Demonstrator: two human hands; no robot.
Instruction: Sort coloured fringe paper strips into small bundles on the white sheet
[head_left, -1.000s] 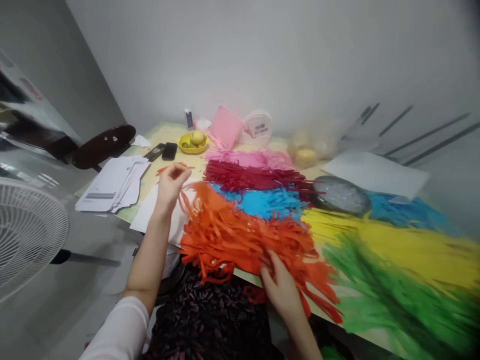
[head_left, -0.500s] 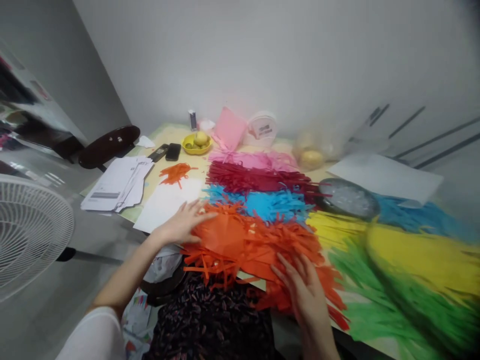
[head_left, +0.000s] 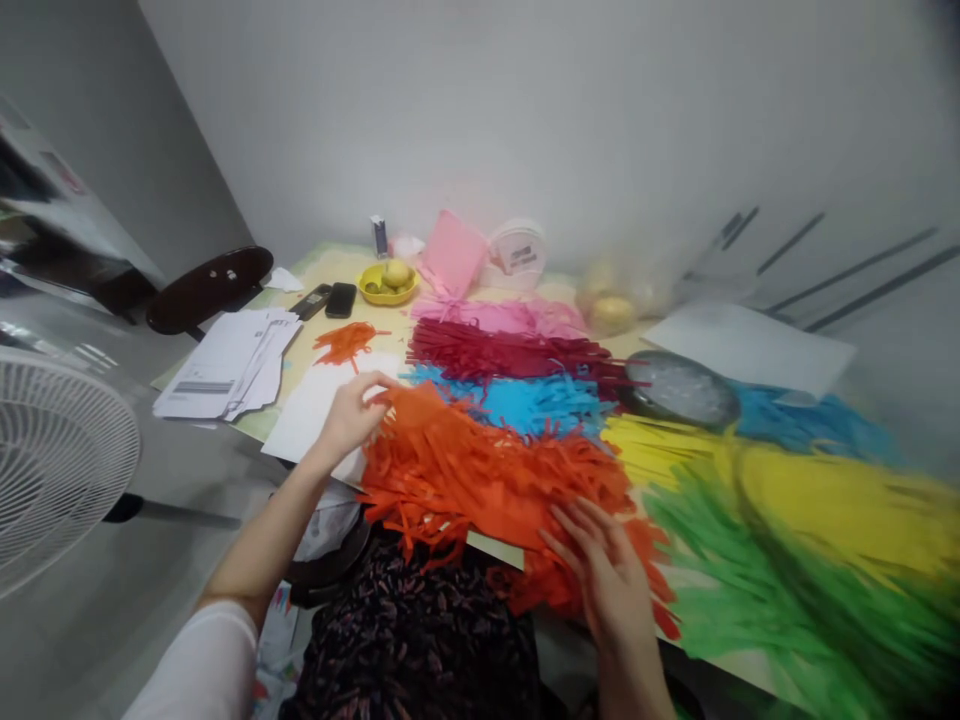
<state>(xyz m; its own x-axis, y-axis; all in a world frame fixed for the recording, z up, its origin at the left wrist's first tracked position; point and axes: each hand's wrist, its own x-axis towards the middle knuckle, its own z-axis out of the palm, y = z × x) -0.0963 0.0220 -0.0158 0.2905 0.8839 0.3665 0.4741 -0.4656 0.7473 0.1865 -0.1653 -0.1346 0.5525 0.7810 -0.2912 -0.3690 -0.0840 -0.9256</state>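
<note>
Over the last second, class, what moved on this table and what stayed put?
The left hand let go of the small orange bunch, now lying beyond the white sheet, then pinched the left edge of the orange strip pile. The right hand stays spread on its near side.

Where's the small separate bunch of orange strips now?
Head view, left of centre: the small orange bunch lies just beyond the left hand, between the white papers and the dark red strips.
</note>
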